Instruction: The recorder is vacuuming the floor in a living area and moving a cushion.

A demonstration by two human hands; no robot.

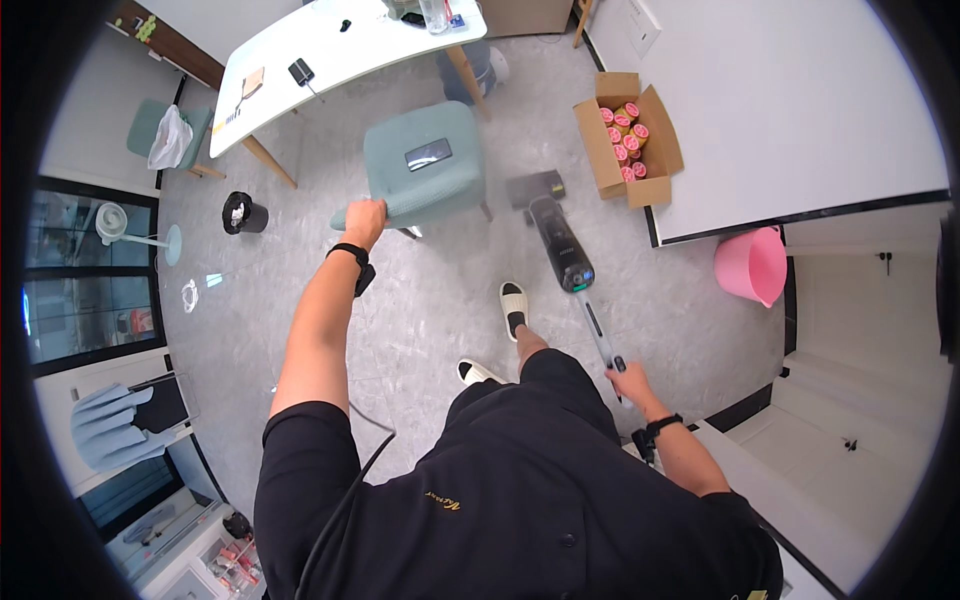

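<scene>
My left hand is closed on the back of a pale green upholstered chair. On the chair's seat lies a dark smartphone. My right hand grips the handle of an upright floor cleaner, with a black and grey body and a small lit display. Its wide floor head rests on the grey floor, just right of the chair. The handle slants from the head back toward my right side. Black bands circle both my wrists.
An open cardboard box of pink-lidded jars stands by the right wall, and a pink bucket nearby. A white table is beyond the chair. At left are a black bin and a white fan. A black cable crosses my left side.
</scene>
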